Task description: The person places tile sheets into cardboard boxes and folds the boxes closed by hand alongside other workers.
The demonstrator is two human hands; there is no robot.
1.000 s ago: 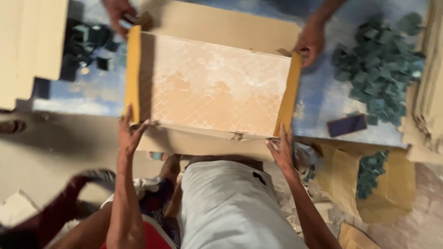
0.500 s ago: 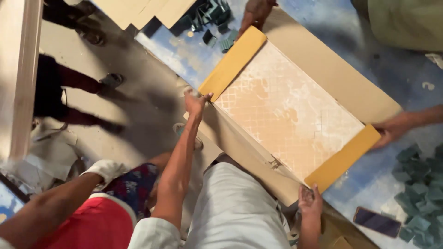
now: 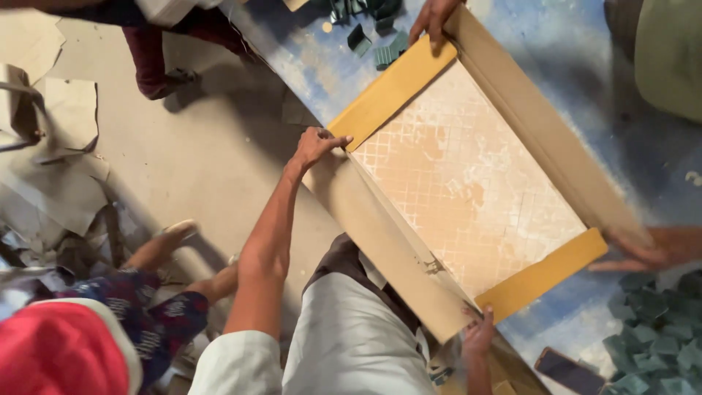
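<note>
A shallow brown cardboard box (image 3: 563, 168) lies slantwise on a blue table, with a pale grid-patterned tile (image 3: 468, 183) inside and a yellow flap at each end. My left hand (image 3: 314, 146) grips the near corner by the upper yellow flap (image 3: 391, 91). Low in the view, my right hand (image 3: 479, 333) holds the near side wall (image 3: 387, 241) beside the lower yellow flap (image 3: 541, 274). Another person's hand (image 3: 435, 14) presses the far top corner. A blurred second hand (image 3: 647, 249) of theirs is on the far right side.
Small dark green blocks are piled at the bottom right (image 3: 651, 344) and lie scattered at the top (image 3: 373, 40). A dark phone (image 3: 567, 369) lies near the pile. Cardboard scraps (image 3: 66, 124) cover the floor at left, where a person in red (image 3: 58, 351) crouches.
The view has swung round, so the box now lies diagonally and further right. My hands stay on its near corners, and the near side wall has come up against the tile.
</note>
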